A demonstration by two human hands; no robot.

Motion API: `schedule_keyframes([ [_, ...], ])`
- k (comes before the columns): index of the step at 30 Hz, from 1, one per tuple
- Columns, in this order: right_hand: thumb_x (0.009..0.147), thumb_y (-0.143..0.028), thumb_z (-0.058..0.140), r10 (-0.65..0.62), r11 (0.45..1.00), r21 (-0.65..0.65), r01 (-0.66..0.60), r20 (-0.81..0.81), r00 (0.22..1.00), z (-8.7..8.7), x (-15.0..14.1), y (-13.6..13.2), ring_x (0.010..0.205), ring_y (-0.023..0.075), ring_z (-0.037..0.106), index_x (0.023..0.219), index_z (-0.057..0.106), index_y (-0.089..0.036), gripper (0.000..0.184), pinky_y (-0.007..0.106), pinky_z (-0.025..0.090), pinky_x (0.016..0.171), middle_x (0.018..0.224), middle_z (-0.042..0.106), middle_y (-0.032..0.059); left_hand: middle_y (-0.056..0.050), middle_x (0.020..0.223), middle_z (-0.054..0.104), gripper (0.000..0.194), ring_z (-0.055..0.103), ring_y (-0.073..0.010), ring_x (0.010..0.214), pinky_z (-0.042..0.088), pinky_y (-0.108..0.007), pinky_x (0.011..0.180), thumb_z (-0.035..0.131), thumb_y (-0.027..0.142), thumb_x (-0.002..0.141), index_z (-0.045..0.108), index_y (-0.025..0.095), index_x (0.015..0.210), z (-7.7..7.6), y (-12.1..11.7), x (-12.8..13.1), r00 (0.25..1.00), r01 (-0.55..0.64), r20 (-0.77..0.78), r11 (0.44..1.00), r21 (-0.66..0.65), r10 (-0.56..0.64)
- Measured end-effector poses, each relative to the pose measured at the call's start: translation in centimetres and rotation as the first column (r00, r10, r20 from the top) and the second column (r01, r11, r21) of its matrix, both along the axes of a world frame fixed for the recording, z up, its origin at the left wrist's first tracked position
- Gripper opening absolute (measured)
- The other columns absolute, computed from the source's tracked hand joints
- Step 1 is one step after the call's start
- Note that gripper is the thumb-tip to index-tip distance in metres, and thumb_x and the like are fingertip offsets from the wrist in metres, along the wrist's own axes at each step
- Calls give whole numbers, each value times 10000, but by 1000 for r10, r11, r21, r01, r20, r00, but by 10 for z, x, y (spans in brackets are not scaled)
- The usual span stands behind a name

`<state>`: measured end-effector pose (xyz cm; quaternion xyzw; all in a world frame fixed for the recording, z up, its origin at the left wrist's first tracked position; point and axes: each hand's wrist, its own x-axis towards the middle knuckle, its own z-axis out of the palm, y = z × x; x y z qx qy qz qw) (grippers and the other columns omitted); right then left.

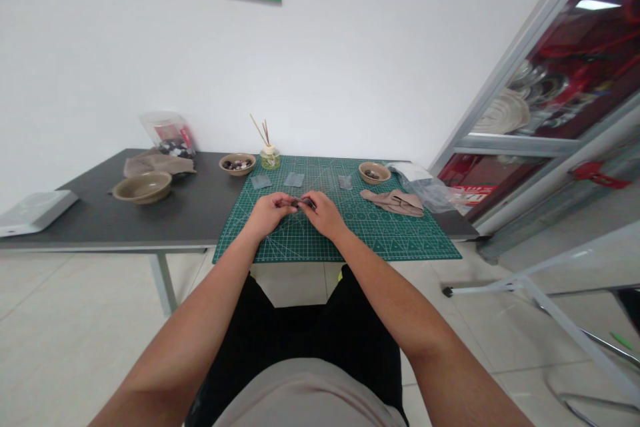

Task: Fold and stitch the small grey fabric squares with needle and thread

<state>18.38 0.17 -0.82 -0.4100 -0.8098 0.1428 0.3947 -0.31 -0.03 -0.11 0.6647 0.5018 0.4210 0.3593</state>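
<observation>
Above the green cutting mat (pixel 320 240), my left hand (pixel 271 212) and my right hand (pixel 323 212) meet in front of me. Between their fingertips is a small dark stone-like piece (pixel 303 203), mostly covered by the fingers. Both hands have their fingers closed on it. Just beyond lie two small grey-blue squares, a left one (pixel 261 181) and a middle one (pixel 294 179). A small clear packet (pixel 345 182) rests to their right. Farther right are a bowl (pixel 383 177) with a few dark pebbles (pixel 371 174) and a crumpled brown cloth (pixel 397 203).
A bowl of dark and light pebbles (pixel 237 165) stands by a reed diffuser (pixel 271 158) at the back. On the left are another bowl (pixel 143 192), a cloth (pixel 157 163), a bag of stones (pixel 175 140) and a white device (pixel 37 210). Clear plastic bags (pixel 425 190) lie right.
</observation>
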Motion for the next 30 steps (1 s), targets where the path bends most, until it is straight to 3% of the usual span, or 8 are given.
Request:
schedule_keyframes([
  [12,940,-287,558,73,997,-16,-73,3,997,0,0,0,871,180,557,953,598,-208,89,295,409,791,917,635,38,-19,823,744,204,659,-185,788,485,-323,812,716,303,679,721,195,852,2,-2,0,999,28,19,1000,12,-28],
  [30,935,-317,569,30,999,-18,-30,15,999,1,0,-3,865,189,549,915,603,-215,109,306,410,786,872,616,33,-34,838,748,254,661,-199,798,495,-339,808,729,333,657,717,191,867,3,-2,1,1000,18,25,1000,-8,-18],
])
